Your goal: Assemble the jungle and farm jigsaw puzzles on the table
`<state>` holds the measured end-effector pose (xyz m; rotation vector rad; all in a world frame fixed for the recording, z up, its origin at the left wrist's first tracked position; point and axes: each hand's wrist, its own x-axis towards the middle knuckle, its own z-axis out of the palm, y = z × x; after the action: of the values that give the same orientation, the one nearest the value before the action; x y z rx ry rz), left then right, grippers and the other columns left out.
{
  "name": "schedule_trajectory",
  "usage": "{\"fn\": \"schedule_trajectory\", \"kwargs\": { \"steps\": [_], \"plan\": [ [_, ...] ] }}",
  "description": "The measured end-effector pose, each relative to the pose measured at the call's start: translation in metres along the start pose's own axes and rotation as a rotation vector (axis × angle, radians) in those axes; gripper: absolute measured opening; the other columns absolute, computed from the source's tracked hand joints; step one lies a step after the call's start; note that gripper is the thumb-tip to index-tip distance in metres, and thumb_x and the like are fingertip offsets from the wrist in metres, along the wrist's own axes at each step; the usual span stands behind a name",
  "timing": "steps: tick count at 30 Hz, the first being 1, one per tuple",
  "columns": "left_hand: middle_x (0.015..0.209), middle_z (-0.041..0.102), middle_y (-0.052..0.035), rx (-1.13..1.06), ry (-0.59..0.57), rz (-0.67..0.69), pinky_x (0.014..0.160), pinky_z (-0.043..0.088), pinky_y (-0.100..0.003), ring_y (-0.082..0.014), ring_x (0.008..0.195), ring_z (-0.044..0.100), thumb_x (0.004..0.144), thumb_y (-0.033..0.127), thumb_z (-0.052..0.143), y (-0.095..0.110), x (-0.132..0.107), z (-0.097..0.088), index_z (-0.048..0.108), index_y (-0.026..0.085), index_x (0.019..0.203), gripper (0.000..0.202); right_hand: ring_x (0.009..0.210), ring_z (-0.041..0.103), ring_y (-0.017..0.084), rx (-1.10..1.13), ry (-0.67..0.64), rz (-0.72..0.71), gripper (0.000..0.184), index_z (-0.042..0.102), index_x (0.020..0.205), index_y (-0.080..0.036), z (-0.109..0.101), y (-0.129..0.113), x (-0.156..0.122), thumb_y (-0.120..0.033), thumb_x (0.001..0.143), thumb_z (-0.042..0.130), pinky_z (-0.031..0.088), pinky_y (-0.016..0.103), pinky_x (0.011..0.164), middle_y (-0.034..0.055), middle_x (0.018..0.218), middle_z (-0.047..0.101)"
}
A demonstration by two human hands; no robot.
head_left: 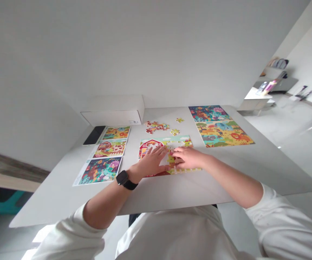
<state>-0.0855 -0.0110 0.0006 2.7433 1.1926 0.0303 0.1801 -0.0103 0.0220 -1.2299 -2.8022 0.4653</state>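
Observation:
A partly built farm puzzle (152, 143) with a red barn lies on the white table (172, 187) in front of me. My left hand (152, 160), with a black watch on the wrist, lies flat on the puzzle with fingers stretched out. My right hand (188, 157) rests beside it on the puzzle's lower middle, fingers curled down onto the pieces; what is under the fingertips is hidden. Loose puzzle pieces (156, 126) lie in a small heap beyond the puzzle.
Two finished puzzles (221, 126) lie at the right. A sheet of three reference pictures (107, 155) lies at the left, with a black phone (94, 135) and a white box (112, 110) behind it. Shelves and a desk stand far right.

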Motion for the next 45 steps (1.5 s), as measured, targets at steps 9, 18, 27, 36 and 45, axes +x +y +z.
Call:
{"fn": "schedule_trajectory", "kwargs": {
  "steps": [9,18,27,36,45],
  "plan": [
    [0.182,0.021,-0.0174,0.010,0.012,0.124,0.135,0.016,-0.062,-0.0428,0.168,0.019,0.094,0.084,0.053,0.004,-0.019,0.013,0.032,0.024,0.174,0.102,0.131,0.063,0.032,-0.077,0.258,0.202,0.035,0.077,0.131,-0.023,-0.008,0.060,0.028,-0.028,0.096,0.075,0.046,0.048,0.116,0.0153,0.141,0.070],
    [0.181,0.024,-0.0139,-0.023,0.016,0.106,0.135,0.017,-0.063,-0.0430,0.167,0.022,0.092,0.084,0.056,0.006,-0.016,0.013,0.032,0.029,0.174,0.101,0.120,0.067,0.030,0.021,0.339,0.213,0.028,0.079,0.124,-0.025,0.002,0.092,0.043,-0.028,0.098,0.072,0.049,0.046,0.112,0.0109,0.129,0.075],
    [0.181,0.025,-0.0163,-0.015,0.034,0.132,0.133,0.021,-0.067,-0.0470,0.165,0.024,0.093,0.082,0.057,0.006,-0.016,0.012,0.032,0.025,0.174,0.102,0.122,0.066,0.032,-0.032,0.304,0.208,0.031,0.079,0.126,-0.024,0.004,0.099,0.043,-0.032,0.098,0.071,0.049,0.047,0.113,0.0117,0.129,0.074],
    [0.171,0.046,-0.0143,-0.118,0.024,0.107,0.131,0.033,-0.056,-0.0377,0.156,0.044,0.103,0.072,0.050,-0.016,0.014,-0.041,0.047,0.028,0.167,0.077,0.114,0.074,0.026,0.057,0.265,0.323,0.039,0.075,0.136,-0.022,-0.038,0.127,0.089,-0.026,0.097,0.072,0.056,0.038,0.103,0.0112,0.130,0.077],
    [0.142,0.071,-0.0140,-0.545,0.493,-0.091,0.109,0.056,-0.039,-0.0244,0.128,0.070,0.106,0.051,0.055,-0.063,0.091,-0.098,0.062,0.020,0.147,0.052,0.120,0.073,0.031,0.049,0.136,0.369,0.045,0.080,0.128,-0.022,-0.031,0.142,0.122,-0.029,0.084,0.085,0.056,0.036,0.103,0.0146,0.134,0.076]
  ]
}}
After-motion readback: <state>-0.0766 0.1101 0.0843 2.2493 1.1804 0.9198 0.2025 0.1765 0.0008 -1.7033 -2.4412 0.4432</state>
